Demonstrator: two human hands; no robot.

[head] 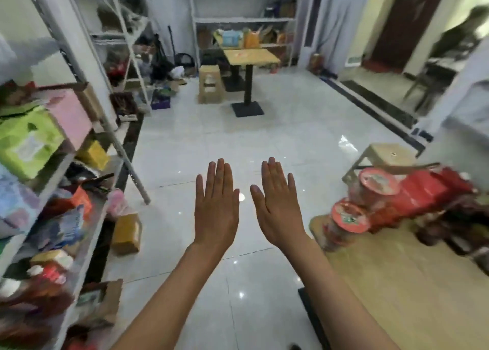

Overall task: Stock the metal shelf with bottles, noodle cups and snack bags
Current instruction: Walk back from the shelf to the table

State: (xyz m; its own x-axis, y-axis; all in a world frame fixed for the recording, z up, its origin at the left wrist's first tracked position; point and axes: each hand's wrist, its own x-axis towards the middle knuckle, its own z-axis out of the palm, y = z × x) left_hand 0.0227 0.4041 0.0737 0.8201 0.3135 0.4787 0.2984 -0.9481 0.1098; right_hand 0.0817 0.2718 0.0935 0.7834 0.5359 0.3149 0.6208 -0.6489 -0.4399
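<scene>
Over glossy tiles (264, 138), two flat hands (217, 209).

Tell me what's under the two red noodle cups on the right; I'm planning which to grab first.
Both noodle cups stand on the wooden table, beside red snack bags. The patch of tabletop beneath them is covered, so nothing else can be confirmed there.

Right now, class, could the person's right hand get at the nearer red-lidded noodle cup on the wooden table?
Probably yes. The right hand is open and holds nothing, and the nearer red-lidded noodle cup stands at the wooden table's near edge just to its right, with nothing between them.
</scene>
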